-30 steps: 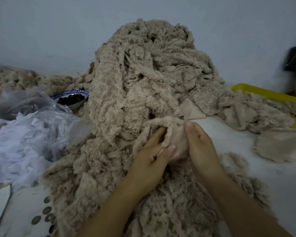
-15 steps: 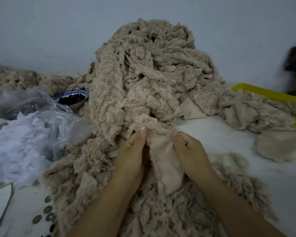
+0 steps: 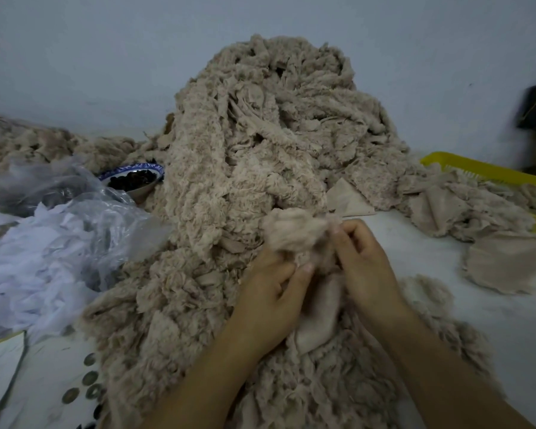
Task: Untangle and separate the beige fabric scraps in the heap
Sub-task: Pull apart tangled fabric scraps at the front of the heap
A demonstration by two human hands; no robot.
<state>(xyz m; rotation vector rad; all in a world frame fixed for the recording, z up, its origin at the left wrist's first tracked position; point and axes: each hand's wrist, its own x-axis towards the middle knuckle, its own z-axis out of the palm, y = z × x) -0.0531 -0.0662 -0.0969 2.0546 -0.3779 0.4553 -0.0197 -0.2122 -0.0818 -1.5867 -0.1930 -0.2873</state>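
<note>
Head view: since half a second ago both hands have risen from a flat, smooth flap of cloth to a fluffy clump [image 3: 294, 230] bunched at the foot of the heap [image 3: 260, 156]. The left hand [image 3: 270, 301] is curled closed on the lower edge of the clump, thumb pressed against the fingers. The right hand [image 3: 362, 261] pinches the clump's right side between thumb and fingertips, and the rest of that hand is loosely bent. The smooth scrap [image 3: 319, 320] that was spread between the thumbs now hangs down between the wrists. To my eye this means one piece is being worked loose from its neighbours; it is not yet clear of the pile.

The heap itself is a tall mound of beige, fuzzy-edged scraps, tangled and overlapping, standing against the wall and spilling toward the person across a pale table [image 3: 492, 329]. A few flatter pieces [image 3: 505, 264] lie apart at the right, near a yellow basket [image 3: 489, 171]. At the left are a clear plastic bag [image 3: 84, 212] with white scraps and a blue-rimmed bowl [image 3: 133, 178] partly tucked behind the pile.
</note>
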